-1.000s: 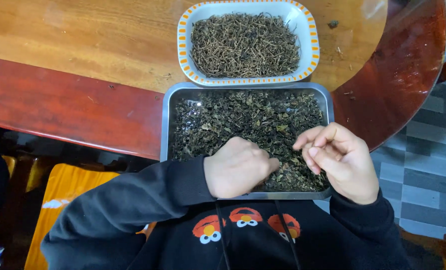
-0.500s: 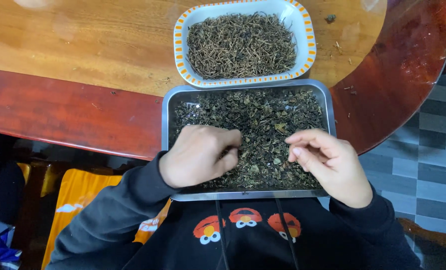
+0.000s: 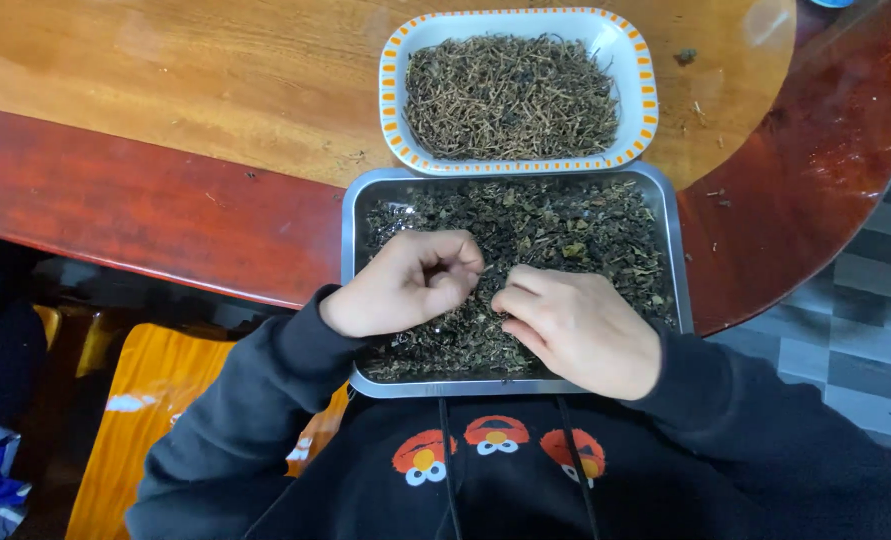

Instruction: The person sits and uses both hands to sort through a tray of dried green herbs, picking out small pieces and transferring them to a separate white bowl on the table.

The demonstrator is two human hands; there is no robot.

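Hands Positioned Over Tray of Dried Leaves

Dried leaves (image 3: 565,235), dark green and loose, are spread across a rectangular metal tray (image 3: 349,290) that overhangs the near edge of the wooden counter (image 3: 165,100). The left hand (image 3: 405,282) is held over the near-left part of the tray, its grip curled closed with thumb and fingertips pressed together; whether a stem is pinched between them cannot be told. The right hand (image 3: 577,330) rests palm down on the leaves at the near-right part, fingers bent and drawn together, fingertips pointing toward the left hand. The two hands lie just beside each other, with leaves beneath and between them. A white oval dish (image 3: 395,100) with an orange-patterned rim is set touching the tray's far edge and is filled with brown stems (image 3: 510,95).
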